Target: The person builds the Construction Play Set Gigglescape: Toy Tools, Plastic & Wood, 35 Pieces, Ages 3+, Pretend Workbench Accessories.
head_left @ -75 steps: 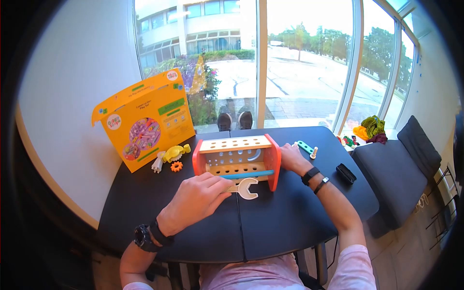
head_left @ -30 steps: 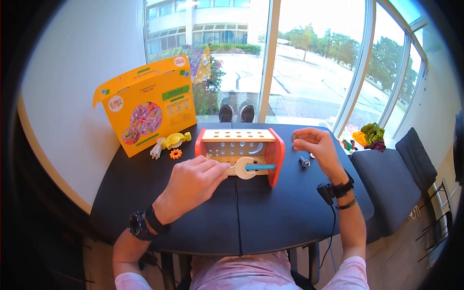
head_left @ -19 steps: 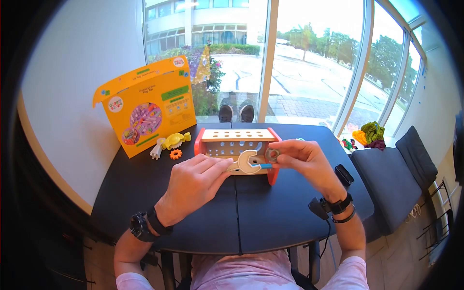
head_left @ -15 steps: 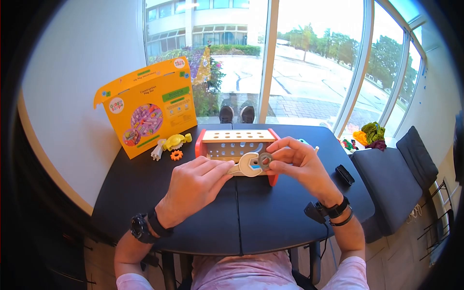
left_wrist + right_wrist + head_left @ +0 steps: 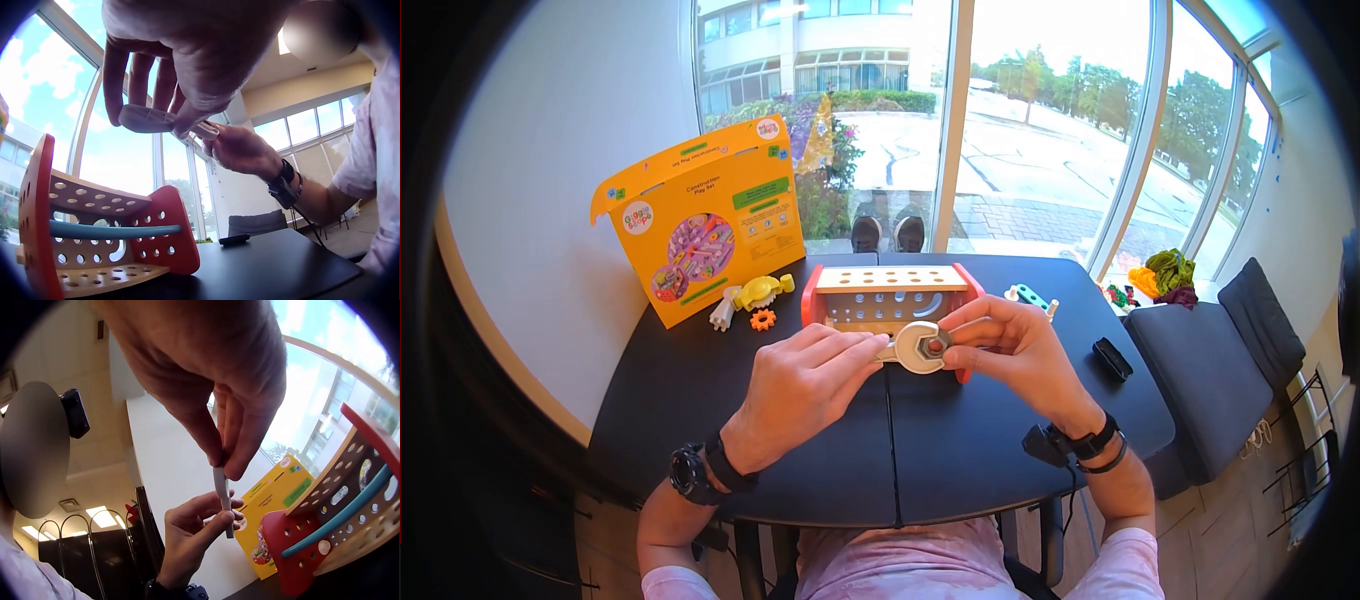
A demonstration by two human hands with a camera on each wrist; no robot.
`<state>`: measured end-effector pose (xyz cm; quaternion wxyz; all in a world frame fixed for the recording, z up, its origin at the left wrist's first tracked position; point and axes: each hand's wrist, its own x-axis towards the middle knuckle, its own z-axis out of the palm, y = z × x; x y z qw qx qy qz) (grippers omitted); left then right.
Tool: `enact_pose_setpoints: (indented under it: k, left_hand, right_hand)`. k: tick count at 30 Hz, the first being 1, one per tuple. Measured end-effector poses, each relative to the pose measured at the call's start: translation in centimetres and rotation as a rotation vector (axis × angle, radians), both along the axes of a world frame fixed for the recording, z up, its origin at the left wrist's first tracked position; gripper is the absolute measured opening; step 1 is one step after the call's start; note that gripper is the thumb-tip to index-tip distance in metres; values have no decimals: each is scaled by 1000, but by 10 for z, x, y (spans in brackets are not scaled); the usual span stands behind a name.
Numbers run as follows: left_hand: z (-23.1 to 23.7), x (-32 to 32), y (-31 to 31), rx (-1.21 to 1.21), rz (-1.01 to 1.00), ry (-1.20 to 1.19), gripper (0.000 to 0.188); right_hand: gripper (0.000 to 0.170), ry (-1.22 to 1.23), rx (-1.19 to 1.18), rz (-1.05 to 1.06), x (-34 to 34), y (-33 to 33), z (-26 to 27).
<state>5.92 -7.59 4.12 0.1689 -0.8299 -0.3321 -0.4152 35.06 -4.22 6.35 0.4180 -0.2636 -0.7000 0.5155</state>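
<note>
Left hand [image 5: 810, 385] pinches the wrench [image 5: 906, 350], right hand [image 5: 1022, 350] pinches a grey nut [image 5: 945, 341] at its right-facing mouth, near side of the toy workbench [image 5: 890, 280]! Snugly seated? Can't tell. Best to hold the wrench steady, square the nut to it, fingertips clear.

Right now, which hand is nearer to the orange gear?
Left. The left hand, pinching the wrench, is right of the orange gear, on its near side; the right hand is farther right, holding the grey nut at the wrench's head.
</note>
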Motion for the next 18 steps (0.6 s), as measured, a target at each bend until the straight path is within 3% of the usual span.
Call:
enact_pose_setpoints:
  k: [10,18]
  left_hand:
    - [4,0,-2,67,-24,-19,36]
    - [12,1,-10,99,-50,-8,38]
  right_hand:
    - [27,-17,88,10,-2,-13,2]
    - [28,126,-115,102,0,-2,-2]
